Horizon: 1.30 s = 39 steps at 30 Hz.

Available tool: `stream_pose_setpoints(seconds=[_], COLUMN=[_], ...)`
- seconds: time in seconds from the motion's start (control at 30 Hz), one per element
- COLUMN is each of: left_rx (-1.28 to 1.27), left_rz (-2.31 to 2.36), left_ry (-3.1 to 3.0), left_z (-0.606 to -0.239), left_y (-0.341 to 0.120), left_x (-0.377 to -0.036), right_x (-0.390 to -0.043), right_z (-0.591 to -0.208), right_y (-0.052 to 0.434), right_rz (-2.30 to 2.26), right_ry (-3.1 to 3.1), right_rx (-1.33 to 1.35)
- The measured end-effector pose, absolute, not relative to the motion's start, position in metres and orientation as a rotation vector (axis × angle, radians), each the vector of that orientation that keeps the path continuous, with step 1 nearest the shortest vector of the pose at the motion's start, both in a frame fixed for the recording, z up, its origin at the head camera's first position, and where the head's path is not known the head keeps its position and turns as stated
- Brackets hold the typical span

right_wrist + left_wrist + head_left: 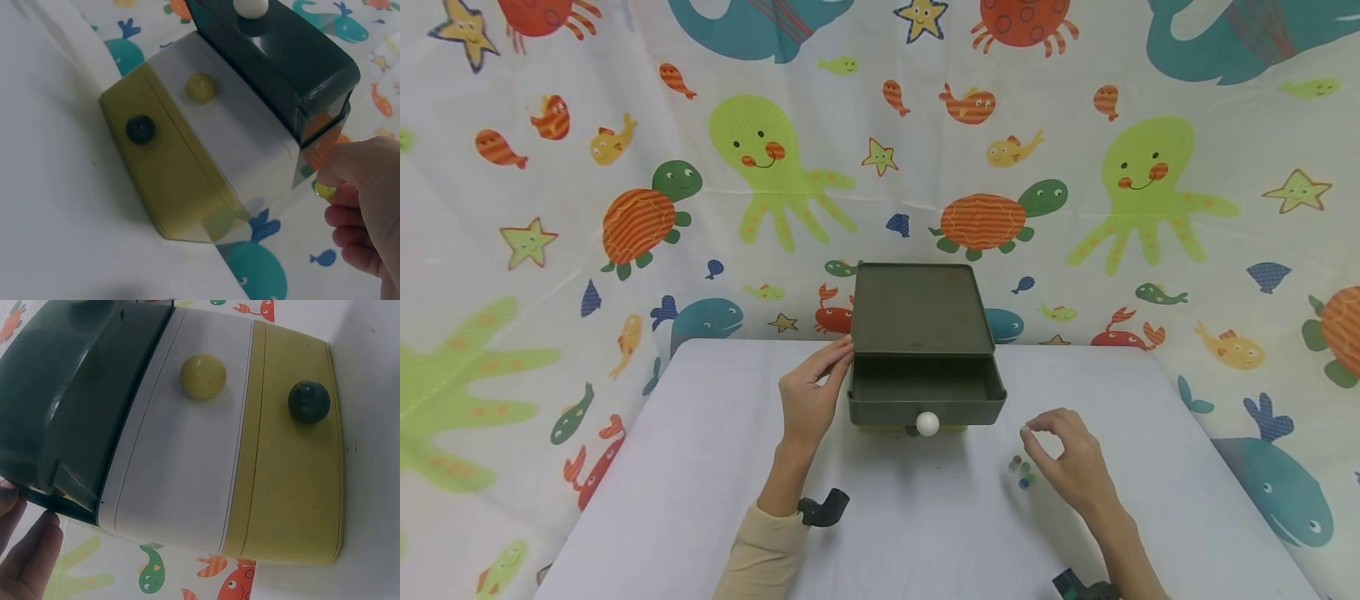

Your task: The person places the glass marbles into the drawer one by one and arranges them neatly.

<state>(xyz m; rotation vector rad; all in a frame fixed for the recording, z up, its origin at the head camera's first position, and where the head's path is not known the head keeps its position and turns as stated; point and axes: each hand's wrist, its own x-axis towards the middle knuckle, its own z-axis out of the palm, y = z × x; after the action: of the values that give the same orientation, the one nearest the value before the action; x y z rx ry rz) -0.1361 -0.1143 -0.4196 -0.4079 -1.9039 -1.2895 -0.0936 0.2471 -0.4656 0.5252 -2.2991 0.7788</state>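
- So the little yellow-green piece (325, 190) was up in the right hand (1071, 462), off to the right of the drawer unit (922, 308) and apart from it. Thumb and index were clamped on it, other fingers loosely curled.
- Top drawer (880, 412), dark green with a white knob (927, 424), was pulled out.
- Left hand (808, 400) had its fingertips resting against the unit's left side, fingers pretty straight, not wrapped round anything.
- Below that: a white drawer with a yellow knob (203, 376), then a yellow one with a dark green knob (309, 401), both closed.
- More small coloured pieces (1025, 482) lay near the right hand on the white table (715, 442).
- Behind it all hung a sea-creature cloth (842, 183).
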Motion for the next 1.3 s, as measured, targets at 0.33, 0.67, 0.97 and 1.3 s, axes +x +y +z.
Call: stream_pose_setpoints(seconds=[0.33, 0.67, 0.97, 1.3], left_rx=[-0.406, -0.392, -0.393, -0.391], left_rz=[-1.281, -1.282, -1.287, -1.290], left_ry=[-1.900, -1.930, -1.922, -1.922], left_z=[-0.420, -0.419, -0.418, -0.420], left_y=[-0.114, -0.114, -0.114, -0.114], left_x=[-0.137, -0.135, -0.135, -0.135], right_x=[-0.092, -0.089, -0.086, -0.084], right_z=[-0.455, -0.444, -0.436, -0.421], right_y=[0.243, 0.239, 0.235, 0.226], right_rz=[0.797, 0.843, 0.877, 0.898], right_ry=[-2.247, -2.235, -2.215, -2.164], right_rx=[0.555, 0.568, 0.591, 0.600])
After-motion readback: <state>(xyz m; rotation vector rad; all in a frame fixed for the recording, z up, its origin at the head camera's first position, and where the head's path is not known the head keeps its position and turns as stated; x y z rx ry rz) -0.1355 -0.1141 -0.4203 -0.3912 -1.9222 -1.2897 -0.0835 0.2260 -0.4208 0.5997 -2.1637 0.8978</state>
